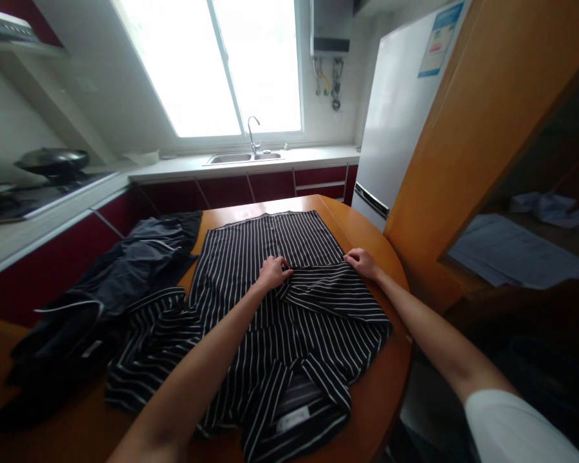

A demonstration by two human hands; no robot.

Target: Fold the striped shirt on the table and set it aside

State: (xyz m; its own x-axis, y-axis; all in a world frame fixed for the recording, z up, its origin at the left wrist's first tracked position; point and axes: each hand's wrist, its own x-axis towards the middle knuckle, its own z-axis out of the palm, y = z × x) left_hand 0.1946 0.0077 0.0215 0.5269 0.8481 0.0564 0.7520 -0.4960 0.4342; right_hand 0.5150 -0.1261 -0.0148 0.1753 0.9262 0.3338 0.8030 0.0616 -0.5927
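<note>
A black shirt with white stripes [241, 263] lies spread on the wooden table, its collar towards me and its hem at the far side. The sleeve on the right is folded inward across the body. My left hand [273, 272] pinches the cuff end of that sleeve near the shirt's middle. At the shirt's right edge, my right hand [361, 262] grips the cloth where the folded sleeve meets the side. The other sleeve [154, 341] stretches out to the left, rumpled. A white label [293, 419] shows inside the collar.
Dark clothes [120, 276] lie heaped on the left of the round wooden table [361, 228]. Beyond it runs a counter with a sink [231, 158]. A stove with a pan [53, 159] stands left, a fridge [395, 96] and a wooden cabinet with papers [516, 247] right.
</note>
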